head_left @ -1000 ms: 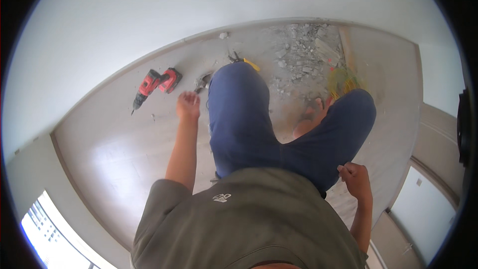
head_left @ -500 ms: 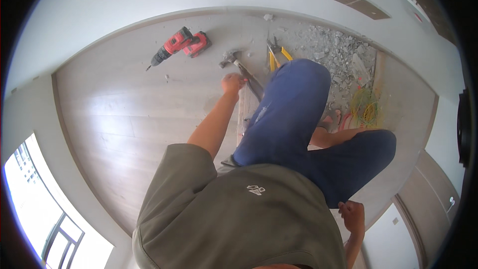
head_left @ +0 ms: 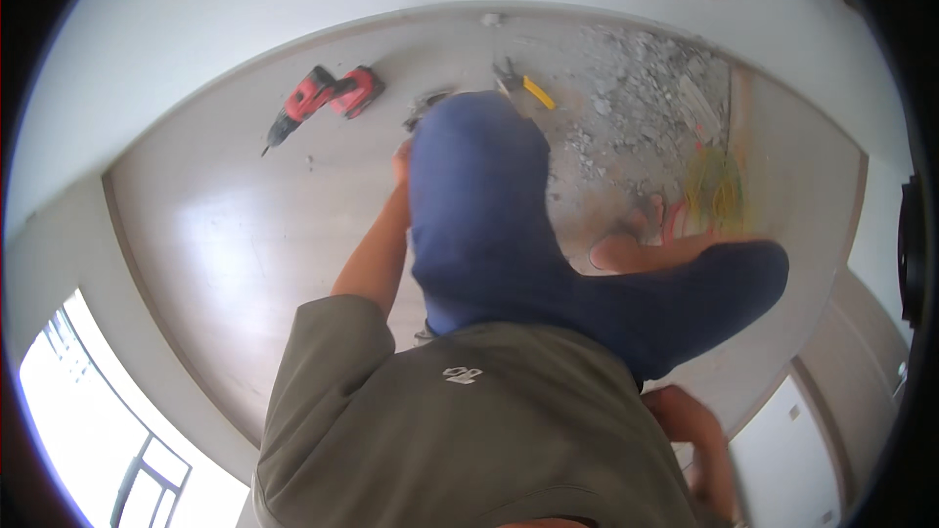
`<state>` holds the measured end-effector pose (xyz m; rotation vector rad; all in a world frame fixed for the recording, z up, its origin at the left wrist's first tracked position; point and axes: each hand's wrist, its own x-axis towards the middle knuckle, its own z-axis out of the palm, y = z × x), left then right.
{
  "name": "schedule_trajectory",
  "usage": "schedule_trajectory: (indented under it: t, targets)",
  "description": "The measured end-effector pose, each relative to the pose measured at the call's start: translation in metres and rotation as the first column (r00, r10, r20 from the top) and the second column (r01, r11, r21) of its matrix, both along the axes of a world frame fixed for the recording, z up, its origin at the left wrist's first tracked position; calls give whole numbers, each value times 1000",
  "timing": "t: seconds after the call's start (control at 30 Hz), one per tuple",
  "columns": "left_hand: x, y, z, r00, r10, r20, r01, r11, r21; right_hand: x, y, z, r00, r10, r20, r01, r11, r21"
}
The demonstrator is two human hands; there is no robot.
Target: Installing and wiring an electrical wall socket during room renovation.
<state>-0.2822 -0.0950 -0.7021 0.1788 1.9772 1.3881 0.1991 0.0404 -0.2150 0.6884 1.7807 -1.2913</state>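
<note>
In the head view, I find the left hand [head_left: 402,158] partly behind the knee [head_left: 479,147], near the half-hidden hammer [head_left: 423,108]; the right hand [head_left: 677,411] blurs, near right. I can't tell either grip. With the knee blocking my view, a reach could fumble the hammer. Rubble [head_left: 626,98] litters the floor [head_left: 245,264], far right; a window [head_left: 93,420] glows, near left.
</note>
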Motion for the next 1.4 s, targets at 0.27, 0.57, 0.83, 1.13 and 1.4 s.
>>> schedule_trajectory:
  t: [0.27, 0.57, 0.83, 1.13, 1.4]
  targets:
    - [4, 73, 200, 990, -70, 121, 85, 989, -121, -155, 203, -153, 950, 272, -157, -97, 730, 676]
    - [-26, 127, 346, 990, -92, 107, 50, 939, 340, -239, 103, -387, 962, -48, -267, 222, 708, 671]
    - [72, 272, 352, 889, -303, 343, 196, 929, 314, -229, 127, -353, 931, -271, -245, 365, 696, 619]
    - [197, 349, 347, 558, -238, 795, -6, 957, 290, -142, 253, -71, 826, 64, -560, 474, 458, 752]
    - [183, 379, 378, 346, -847, 404, -284, 316, 906, -188, 260, 45, 912, 294, -287, 244, 177, 954]
